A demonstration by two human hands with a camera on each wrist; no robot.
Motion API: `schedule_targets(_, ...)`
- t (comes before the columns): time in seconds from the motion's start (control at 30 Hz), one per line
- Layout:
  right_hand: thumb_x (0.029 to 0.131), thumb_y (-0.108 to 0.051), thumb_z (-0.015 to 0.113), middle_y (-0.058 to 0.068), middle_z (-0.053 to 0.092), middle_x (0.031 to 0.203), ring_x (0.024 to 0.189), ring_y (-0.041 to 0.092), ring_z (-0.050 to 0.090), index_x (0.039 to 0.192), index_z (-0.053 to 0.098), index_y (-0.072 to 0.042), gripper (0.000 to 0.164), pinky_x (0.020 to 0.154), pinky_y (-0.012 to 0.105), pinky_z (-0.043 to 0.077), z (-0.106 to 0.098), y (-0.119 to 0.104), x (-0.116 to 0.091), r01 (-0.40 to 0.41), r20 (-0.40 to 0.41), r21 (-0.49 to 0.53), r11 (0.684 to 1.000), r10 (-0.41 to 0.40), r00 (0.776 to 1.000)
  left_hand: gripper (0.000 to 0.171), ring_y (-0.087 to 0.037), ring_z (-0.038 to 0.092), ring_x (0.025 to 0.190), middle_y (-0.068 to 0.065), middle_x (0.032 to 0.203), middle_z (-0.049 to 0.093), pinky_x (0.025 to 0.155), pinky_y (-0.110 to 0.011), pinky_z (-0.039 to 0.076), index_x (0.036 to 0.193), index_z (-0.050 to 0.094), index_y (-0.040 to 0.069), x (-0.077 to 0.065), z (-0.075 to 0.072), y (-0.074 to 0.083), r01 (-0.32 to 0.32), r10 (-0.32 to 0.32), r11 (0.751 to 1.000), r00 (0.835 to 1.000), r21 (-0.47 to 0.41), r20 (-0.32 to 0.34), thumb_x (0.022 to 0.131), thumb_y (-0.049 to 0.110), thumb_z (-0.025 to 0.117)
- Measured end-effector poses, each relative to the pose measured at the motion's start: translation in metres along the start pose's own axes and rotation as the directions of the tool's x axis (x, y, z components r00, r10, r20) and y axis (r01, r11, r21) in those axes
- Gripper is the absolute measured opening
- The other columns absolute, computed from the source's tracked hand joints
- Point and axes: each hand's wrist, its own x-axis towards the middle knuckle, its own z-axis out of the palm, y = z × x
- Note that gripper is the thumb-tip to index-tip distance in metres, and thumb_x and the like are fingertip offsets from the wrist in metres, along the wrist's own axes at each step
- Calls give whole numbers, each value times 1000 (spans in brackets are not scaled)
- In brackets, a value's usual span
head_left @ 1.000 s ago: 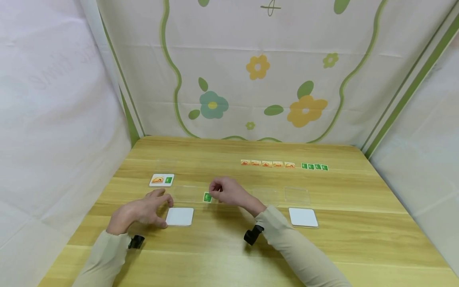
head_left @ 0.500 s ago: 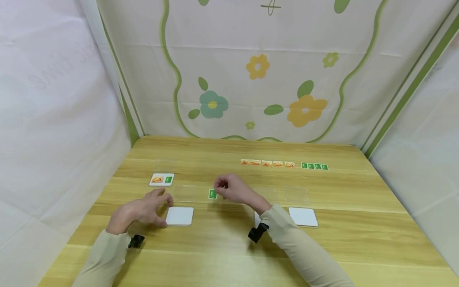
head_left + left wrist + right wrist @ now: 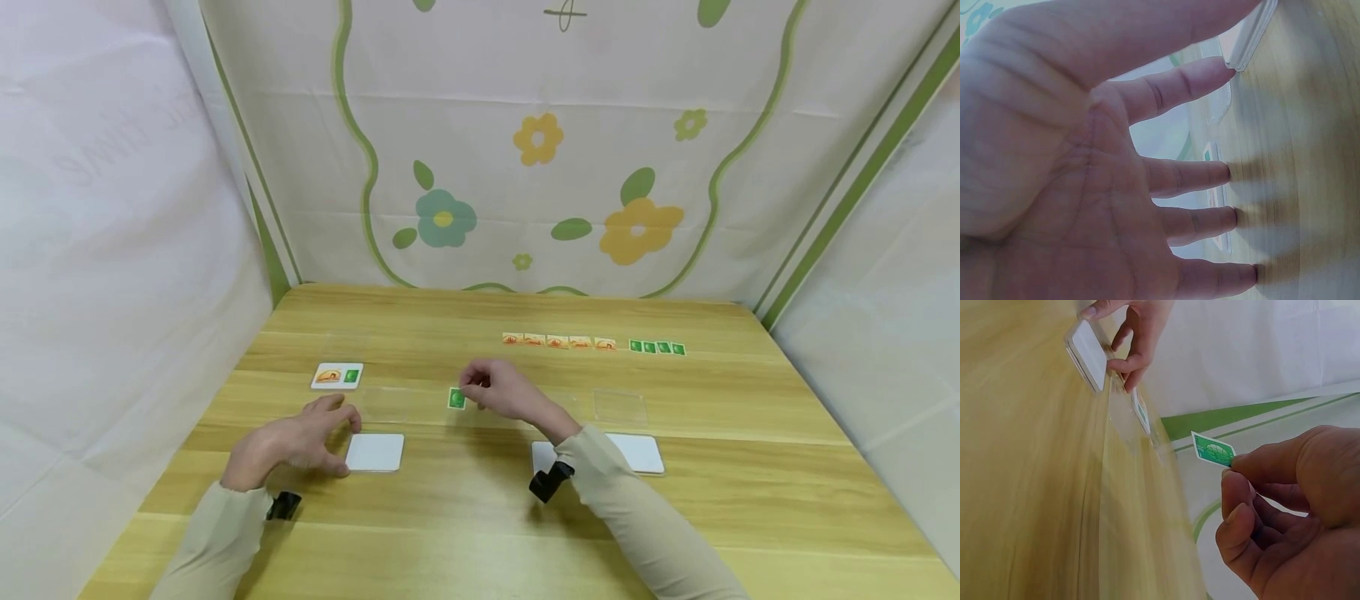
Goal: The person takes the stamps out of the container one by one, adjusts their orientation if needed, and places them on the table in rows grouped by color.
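Observation:
My right hand (image 3: 510, 392) pinches a small green picture card (image 3: 457, 398) with a white border at one edge, between thumb and index finger. In the right wrist view that card (image 3: 1213, 450) is lifted off the table, its printed face showing. On the left, my left hand (image 3: 303, 437) holds a rounded white card (image 3: 375, 452) at its left corners, thumb at the near one and index finger at the far one. The left wrist view shows the other fingertips (image 3: 1222, 172) down at the tabletop. Behind this hand lies a white card (image 3: 337, 376) bearing an orange and a green picture.
Several orange picture cards (image 3: 557, 342) line the back of the table, beside a row of green picture cards (image 3: 657, 347). Thin clear plates (image 3: 620, 406) lie mid-table. On the right are white cards (image 3: 637, 454), one partly behind my right sleeve (image 3: 637, 500).
My right hand has moved right and slightly away from me, carrying the small green card. More of a white card shows beside the right sleeve. The left hand stays in place.

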Motion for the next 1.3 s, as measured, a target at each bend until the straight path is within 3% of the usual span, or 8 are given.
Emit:
schedule_targets(0.1,97,-11,59,22,65,93,68,19,61,97,65,-6,8,58,26,49,-4,2,-1,2,-6,13,1000,-2,1000,42,-59,18,139,-31,156,17,93,-70,39,108,51,25,0,0,-1,1,-1,1000,1000,-1,0,79,30,82)
schedule_targets(0.2,97,-11,60,18,65,89,66,17,60,97,65,-5,8,58,26,50,-8,4,-1,9,-20,11,1000,-9,1000,42,-57,17,141,-30,157,16,94,-69,38,108,51,26,1,1,-1,12,-12,1000,1000,-13,2,80,30,81)
schedule_targets(0.3,97,-11,60,14,64,87,68,22,61,96,65,-6,7,58,26,50,-12,6,-2,1,-30,6,1000,0,1000,42,-57,17,141,-30,156,16,94,-69,38,108,51,26,2,1,-2,10,-10,1000,1000,-13,1,80,30,81)
schedule_targets(0.43,97,-12,60,18,65,90,72,30,63,97,65,-7,7,58,27,49,-17,7,-3,-19,-36,1,1000,19,999,42,-57,18,140,-30,156,16,94,-70,38,108,51,26,2,1,-2,9,-9,1000,1000,-9,-3,80,30,81)
schedule_targets(0.63,96,-12,61,18,66,90,66,19,61,96,66,-7,8,58,27,50,-23,14,-4,-3,-53,-28,1000,2,999,42,-57,18,140,-30,156,16,94,-70,37,108,51,26,2,2,-2,11,-11,1000,1000,-5,-3,79,30,82)
schedule_targets(0.77,96,-12,62,12,66,86,67,19,61,96,67,-7,7,58,27,50,-25,17,-5,-12,-61,-42,999,9,998,42,-56,18,141,-29,157,16,94,-69,38,108,51,26,3,2,-3,19,-19,1000,1000,-7,-2,79,31,82)
schedule_targets(1.07,96,-12,62,21,66,92,70,27,63,97,67,-7,8,58,27,49,-31,17,-9,-36,-79,-47,998,32,996,43,-59,17,140,-31,156,16,92,-70,39,108,51,26,2,1,-3,6,-6,1000,1000,10,1,79,32,82)
schedule_targets(1.3,96,-10,62,19,66,91,67,16,60,97,67,-6,7,59,26,50,-38,21,-9,-36,-97,-63,997,30,995,42,-57,16,141,-29,157,14,94,-70,38,109,51,27,2,1,-3,19,-19,1000,1000,-6,3,80,30,81)
